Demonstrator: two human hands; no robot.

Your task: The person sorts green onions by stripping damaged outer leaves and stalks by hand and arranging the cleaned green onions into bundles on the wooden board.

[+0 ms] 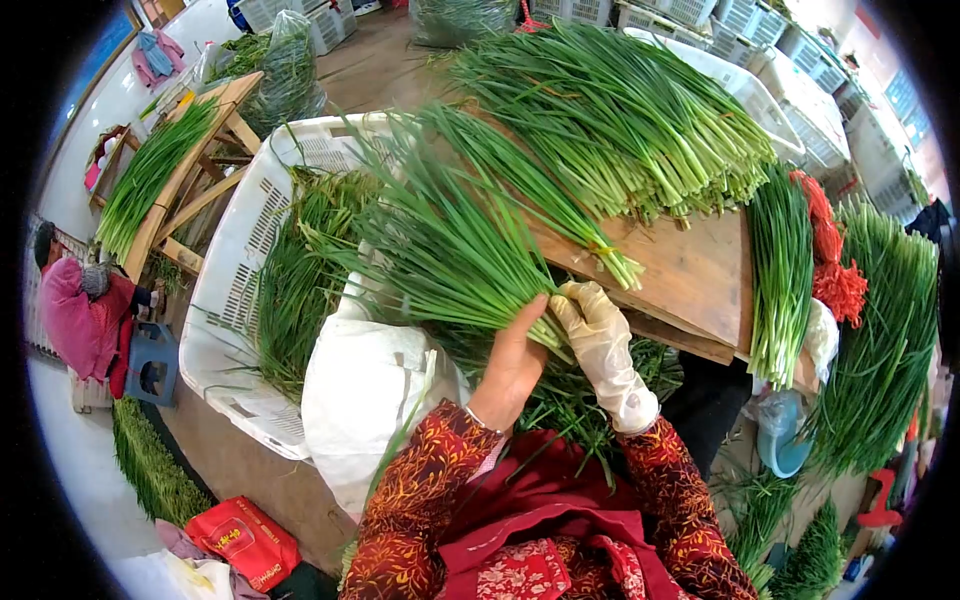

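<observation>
A loose bunch of garlic chives fans out to the upper left, its pale stem ends gathered in my bare left hand, which is closed around them. My right hand, in a thin whitish glove, is closed right beside those stems. Its fingertips are bent inward, and I cannot make out what is pinched in them. Just beyond my hands, a smaller tied bunch lies on the wooden board. A large pile of chives covers the far part of that board.
A white plastic crate with loose greens stands to the left, a white sack against it. Red ties hang at the right near more chives and a blue basin. Another person in pink sits far left.
</observation>
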